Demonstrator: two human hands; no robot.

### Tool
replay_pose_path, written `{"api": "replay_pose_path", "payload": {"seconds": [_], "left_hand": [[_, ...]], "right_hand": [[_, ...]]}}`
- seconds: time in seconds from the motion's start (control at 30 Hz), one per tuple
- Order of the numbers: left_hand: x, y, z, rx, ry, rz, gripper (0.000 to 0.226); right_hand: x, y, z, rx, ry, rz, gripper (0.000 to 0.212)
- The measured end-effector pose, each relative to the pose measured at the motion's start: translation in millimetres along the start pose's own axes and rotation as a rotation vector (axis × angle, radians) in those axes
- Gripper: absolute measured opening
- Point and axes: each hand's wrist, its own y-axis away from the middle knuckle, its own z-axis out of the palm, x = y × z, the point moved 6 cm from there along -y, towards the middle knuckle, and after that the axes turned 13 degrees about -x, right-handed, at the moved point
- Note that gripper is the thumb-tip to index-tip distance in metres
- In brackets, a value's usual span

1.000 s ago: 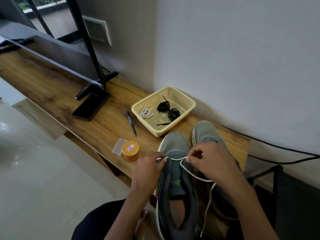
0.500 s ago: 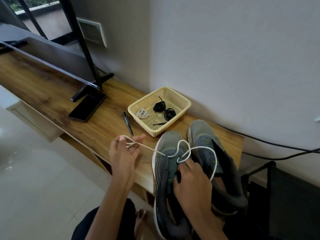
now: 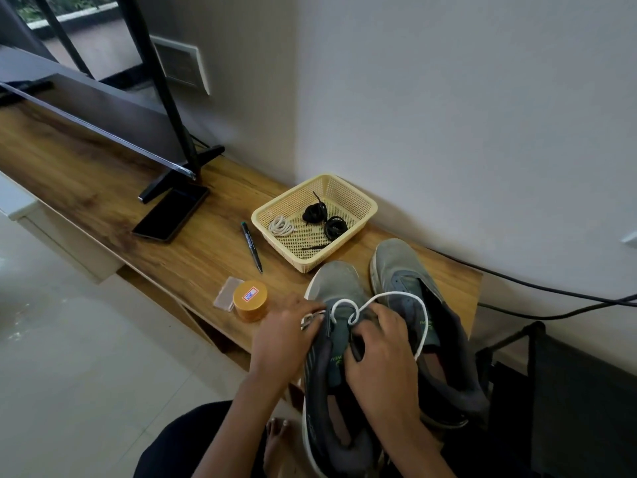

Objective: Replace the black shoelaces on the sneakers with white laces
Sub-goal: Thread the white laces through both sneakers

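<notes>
Left hand [image 3: 287, 334] back at sneaker [image 3: 336, 281], pinching white lace [image 3: 396, 294], right hand [image 3: 382, 353] seemingly gripping tongue [image 3: 337, 365].

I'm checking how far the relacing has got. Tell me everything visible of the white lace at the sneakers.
The white lace is a thin, round, slack cord. The left hand pinches one end beside the near sneaker. From there it curls in a small loop over that sneaker's front to the right hand, which pinches it at the tongue, then arcs over the second sneaker and drops beside the right hand. Threaded eyelets cannot be made out.
</notes>
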Motion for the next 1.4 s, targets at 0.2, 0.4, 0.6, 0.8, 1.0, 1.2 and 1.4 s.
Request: {"api": "replay_pose_path", "payload": {"seconds": [0.2,0.4,0.6,0.8,1.0,1.2,1.4], "left_hand": [[-9,6,-22,0.199,0.101,-0.190,0.012],[-49,30,-63,0.635,0.475,-0.430,0.019],[-47,36,-66,0.787,0.490,-0.429,0.025],[-61,43,-71,0.913,0.654,-0.523,0.027],[-60,54,-84,1.000,0.651,-0.528,0.029],[-33,53,-84,0.611,0.555,-0.360,0.015],[-4,80,-87,0.326,0.678,-0.280,0.018]], "right_hand": [[-1,-1,3,0.020,-0.011,0.034,0.031],[2,-1,9,-0.021,-0.025,0.092,0.025],[3,0,13,-0.100,-0.073,0.125,0.016],[1,-1,13,-0.090,-0.066,0.134,0.018],[0,1,11,-0.087,-0.051,0.124,0.022],[-7,1,-18,-0.122,-0.220,0.041,0.023],[31,59,-65,0.149,-0.511,0.218,0.010]]}}
